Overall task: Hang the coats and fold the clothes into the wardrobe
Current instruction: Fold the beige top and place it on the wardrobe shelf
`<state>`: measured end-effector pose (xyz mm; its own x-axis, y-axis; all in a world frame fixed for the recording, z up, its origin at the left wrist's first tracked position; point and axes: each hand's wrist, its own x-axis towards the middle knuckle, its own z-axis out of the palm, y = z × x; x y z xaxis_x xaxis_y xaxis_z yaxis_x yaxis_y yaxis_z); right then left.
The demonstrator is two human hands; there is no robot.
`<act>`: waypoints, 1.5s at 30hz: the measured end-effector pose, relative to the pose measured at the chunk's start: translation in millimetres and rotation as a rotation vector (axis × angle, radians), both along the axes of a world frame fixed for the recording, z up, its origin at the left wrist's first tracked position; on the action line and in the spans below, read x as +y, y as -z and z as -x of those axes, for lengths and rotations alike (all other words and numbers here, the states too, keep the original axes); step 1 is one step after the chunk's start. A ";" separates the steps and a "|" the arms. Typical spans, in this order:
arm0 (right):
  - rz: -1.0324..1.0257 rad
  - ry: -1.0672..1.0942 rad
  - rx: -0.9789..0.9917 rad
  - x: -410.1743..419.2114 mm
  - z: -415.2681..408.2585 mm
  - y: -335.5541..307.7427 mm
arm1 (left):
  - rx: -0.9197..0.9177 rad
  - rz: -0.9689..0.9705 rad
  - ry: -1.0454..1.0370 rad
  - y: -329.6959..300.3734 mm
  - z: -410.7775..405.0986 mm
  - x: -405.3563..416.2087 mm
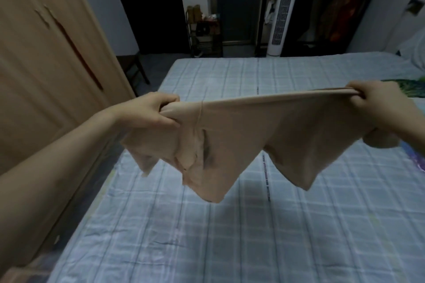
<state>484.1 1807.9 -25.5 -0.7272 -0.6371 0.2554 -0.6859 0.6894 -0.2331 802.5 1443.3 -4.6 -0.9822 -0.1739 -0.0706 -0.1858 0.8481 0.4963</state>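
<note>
Stretching a beige garment [232, 135] in the air between two hands, above the bed [230, 236].

Wooden wardrobe [46, 53] stands along the bed's left edge, doors closed. Left hand [151, 110] is clenched on a bunched end of the garment, fingers curled tight around the fabric. Cloth runs taut along its top edge to the right, with folds and two points hanging down over the middle of the checked sheet, not touching it. Right hand [377, 103] is closed on the opposite end, near the bed's right edge. White tower fan [279, 23] stands beyond the far edge.
</note>
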 end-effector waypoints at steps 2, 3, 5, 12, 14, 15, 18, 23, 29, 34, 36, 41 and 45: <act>-0.024 0.046 0.030 5.9 2.7 -1.0 | -0.061 -0.041 0.020 -3.3 -5.3 -3.7; -0.041 0.060 0.054 9.5 6.0 2.1 | -0.097 -0.050 0.005 -3.5 -8.4 -5.6; -0.080 0.118 0.132 15.1 11.3 9.1 | -0.191 -0.094 -0.036 -3.1 -14.3 -7.0; -0.230 0.243 0.090 -20.8 -8.4 29.1 | -0.084 -0.495 -0.167 7.0 7.8 28.0; -0.180 0.272 0.053 -42.4 -34.0 45.3 | -0.012 -0.625 -0.211 11.5 25.1 51.2; -0.181 0.295 0.012 -53.3 -44.0 54.7 | -0.020 -0.712 -0.201 12.3 32.1 61.5; -0.274 0.363 -0.232 -79.8 -68.9 77.4 | -0.102 -0.896 -0.124 11.2 43.8 78.7; 0.036 0.202 -0.723 -94.0 -110.1 114.1 | -0.217 -0.967 0.026 5.6 48.8 81.4; 0.063 -0.253 -1.218 -79.0 -190.7 148.7 | -0.248 -1.062 -0.055 15.1 48.4 74.3; 0.459 0.179 -0.866 -94.1 -167.9 166.1 | -0.126 -0.726 -0.165 -6.8 33.8 52.7; 0.577 0.220 -0.799 -82.6 -150.5 154.0 | -0.114 -0.261 -0.166 -13.4 18.4 20.6; 0.703 0.227 -0.752 -77.6 -102.0 128.2 | -0.176 0.182 -0.251 -0.4 -19.5 -26.5; 0.684 -0.066 -0.815 -84.9 -95.5 94.2 | -0.111 0.186 -0.285 3.0 -25.9 -30.1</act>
<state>579.6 1723.1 -119.7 -0.8095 -0.5866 0.0254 -0.1791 0.2054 -0.9622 828.4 1413.2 -7.6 -0.8806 -0.4595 -0.1154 -0.4719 0.8285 0.3015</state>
